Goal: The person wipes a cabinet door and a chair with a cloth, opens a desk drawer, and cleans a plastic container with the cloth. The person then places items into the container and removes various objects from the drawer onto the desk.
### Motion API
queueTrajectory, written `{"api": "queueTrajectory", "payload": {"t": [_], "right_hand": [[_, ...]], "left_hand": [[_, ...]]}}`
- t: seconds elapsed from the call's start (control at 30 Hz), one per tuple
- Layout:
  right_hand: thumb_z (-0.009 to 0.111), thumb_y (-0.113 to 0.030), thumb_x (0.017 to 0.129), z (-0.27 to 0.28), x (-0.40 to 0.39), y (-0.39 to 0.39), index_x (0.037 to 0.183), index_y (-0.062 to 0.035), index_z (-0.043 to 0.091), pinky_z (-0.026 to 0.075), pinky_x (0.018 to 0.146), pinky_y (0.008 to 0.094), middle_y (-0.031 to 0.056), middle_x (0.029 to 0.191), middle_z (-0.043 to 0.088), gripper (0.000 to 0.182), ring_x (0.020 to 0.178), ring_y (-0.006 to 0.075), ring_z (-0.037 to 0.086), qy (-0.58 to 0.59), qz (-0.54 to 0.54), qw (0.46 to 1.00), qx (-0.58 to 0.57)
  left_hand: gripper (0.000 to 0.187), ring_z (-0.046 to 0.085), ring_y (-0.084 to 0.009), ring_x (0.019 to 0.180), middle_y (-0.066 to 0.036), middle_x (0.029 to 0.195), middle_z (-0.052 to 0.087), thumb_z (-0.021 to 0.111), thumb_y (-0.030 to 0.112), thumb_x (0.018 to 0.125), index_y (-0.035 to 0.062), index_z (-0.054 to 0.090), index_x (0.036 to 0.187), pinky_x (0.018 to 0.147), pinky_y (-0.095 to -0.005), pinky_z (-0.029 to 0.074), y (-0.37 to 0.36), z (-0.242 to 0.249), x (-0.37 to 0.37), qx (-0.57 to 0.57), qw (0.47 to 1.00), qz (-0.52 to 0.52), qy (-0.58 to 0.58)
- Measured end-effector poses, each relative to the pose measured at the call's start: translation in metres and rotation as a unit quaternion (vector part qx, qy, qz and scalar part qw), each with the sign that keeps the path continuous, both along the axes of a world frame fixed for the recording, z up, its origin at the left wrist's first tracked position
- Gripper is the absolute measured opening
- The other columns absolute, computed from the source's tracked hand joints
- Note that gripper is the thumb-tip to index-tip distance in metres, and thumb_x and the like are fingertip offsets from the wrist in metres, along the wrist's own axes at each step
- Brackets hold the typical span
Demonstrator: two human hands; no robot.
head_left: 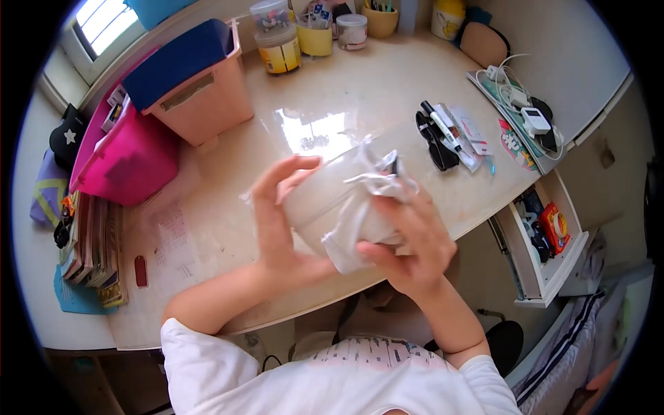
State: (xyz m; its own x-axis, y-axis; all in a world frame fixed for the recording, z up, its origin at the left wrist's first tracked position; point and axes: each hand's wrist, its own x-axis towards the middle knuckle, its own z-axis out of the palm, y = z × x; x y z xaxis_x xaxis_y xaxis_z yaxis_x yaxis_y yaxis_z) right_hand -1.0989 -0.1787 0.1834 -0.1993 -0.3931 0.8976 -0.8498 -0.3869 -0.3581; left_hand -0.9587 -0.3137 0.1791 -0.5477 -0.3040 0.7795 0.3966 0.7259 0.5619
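Note:
My right hand (415,238) is closed around a small white drawstring pouch (349,232), its cords (380,183) bunched at the top near my fingers. Something small and dark shows at the pouch's mouth. Between my hands is a see-through plastic bag (315,197), its crinkled edge poking out left of my left hand (280,214). The fingers and thumb of that hand curve around the bag's left side. Both hands are above the front part of the desk (214,207).
On the right lie black sunglasses (437,142), a marker (443,124) and small packets. Chargers with white cables (532,121) rest on a magazine. A drawer (546,235) stands open. At left are a pink bin (131,155), a peach bin (207,104) and books (93,242).

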Motion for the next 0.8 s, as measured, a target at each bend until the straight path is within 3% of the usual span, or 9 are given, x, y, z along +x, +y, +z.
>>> {"api": "queueTrajectory", "payload": {"t": [0.13,0.23,0.3,0.43,0.53,0.57,0.73,0.77,0.8], "right_hand": [[0.055,-0.013,0.105,0.022,0.017,-0.004,0.13,0.0064,0.064,0.048,0.098,0.028,0.017,0.131,0.067,0.033,0.116,0.0193,0.063,-0.3,0.087,0.95,-0.024],[0.053,-0.013,0.106,0.013,0.017,-0.014,0.131,0.0069,0.062,0.048,0.097,0.0282,0.0161,0.131,0.067,0.034,0.116,0.0176,0.063,-0.343,0.077,0.936,-0.022],[0.047,-0.017,0.108,0.014,0.018,-0.01,0.129,0.0059,0.062,0.044,0.106,0.0361,0.0179,0.132,0.065,0.035,0.122,0.0217,0.061,-0.258,0.012,0.966,0.013],[0.059,-0.007,0.093,0.015,0.022,0.007,0.101,-0.0065,0.073,0.045,0.109,0.0556,0.0183,0.115,0.073,0.016,0.116,0.0429,0.066,0.082,-0.035,0.996,0.023],[0.063,-0.013,0.094,0.024,-0.004,-0.001,0.104,-0.0019,0.075,0.045,0.11,0.0538,0.0185,0.116,0.073,0.018,0.116,0.0389,0.067,0.04,-0.032,0.999,0.017],[0.067,-0.02,0.095,0.035,0.001,-0.003,0.109,0.0001,0.075,0.044,0.111,0.053,0.0188,0.116,0.073,0.026,0.118,0.0367,0.066,-0.101,-0.041,0.992,0.055],[0.076,-0.024,0.089,0.035,0.023,-0.003,0.107,-0.0108,0.077,0.045,0.109,0.0461,0.0134,0.123,0.072,0.023,0.12,0.0354,0.065,0.112,-0.03,0.993,0.021],[0.077,-0.023,0.088,0.031,0.015,-0.011,0.106,-0.0111,0.077,0.046,0.109,0.0454,0.0135,0.122,0.072,0.022,0.12,0.0355,0.065,0.106,-0.028,0.994,0.008],[0.078,-0.02,0.087,0.027,0.003,-0.015,0.108,-0.0113,0.077,0.048,0.105,0.0446,0.0135,0.119,0.073,0.023,0.116,0.0351,0.067,0.1,-0.068,0.993,0.004]], "left_hand": [[0.111,0.053,-0.0329,0.129,-0.022,0.142,0.046,0.094,0.016,0.064,0.0021,0.025,0.149,0.105,-0.0465,0.045,-0.003,0.023,0.019,-0.012,0.996,-0.047,0.071],[0.104,0.053,-0.0355,0.131,-0.024,0.143,0.047,0.092,0.015,0.064,0.0007,0.03,0.148,0.107,-0.0482,0.043,-0.004,0.015,0.024,-0.057,0.997,0.043,-0.005],[0.103,0.052,-0.0375,0.134,-0.024,0.145,0.048,0.092,0.015,0.064,-0.0001,0.033,0.148,0.108,-0.0485,0.042,-0.012,0.009,0.016,-0.04,0.998,-0.004,0.05],[0.105,0.051,-0.0395,0.136,-0.023,0.143,0.051,0.092,0.015,0.065,-0.0008,0.032,0.15,0.11,-0.0476,0.041,-0.014,0.005,0.011,-0.029,0.997,-0.013,0.069],[0.106,0.051,-0.0399,0.135,-0.024,0.141,0.053,0.092,0.014,0.066,-0.0018,0.031,0.151,0.11,-0.0467,0.041,-0.018,0.005,0.008,-0.023,0.997,-0.024,0.071],[0.105,0.051,-0.0397,0.136,-0.024,0.142,0.052,0.092,0.015,0.067,-0.0021,0.032,0.151,0.11,-0.0465,0.042,-0.016,0.009,0.004,-0.037,0.997,-0.004,0.065],[0.105,0.051,-0.0391,0.134,-0.026,0.149,0.047,0.09,0.021,0.075,-0.0009,0.028,0.156,0.109,-0.0465,0.043,-0.008,-0.025,0.006,0.102,0.994,0.042,-0.022],[0.108,0.05,-0.0391,0.134,-0.025,0.15,0.045,0.088,0.018,0.076,0.0005,0.022,0.159,0.109,-0.0459,0.044,-0.012,-0.008,0.009,-0.1,0.988,0.116,-0.036],[0.11,0.049,-0.0391,0.135,-0.025,0.15,0.045,0.087,0.016,0.075,0.0013,0.02,0.16,0.108,-0.0458,0.044,-0.008,0.0,0.008,-0.111,0.982,0.132,-0.073]]}}
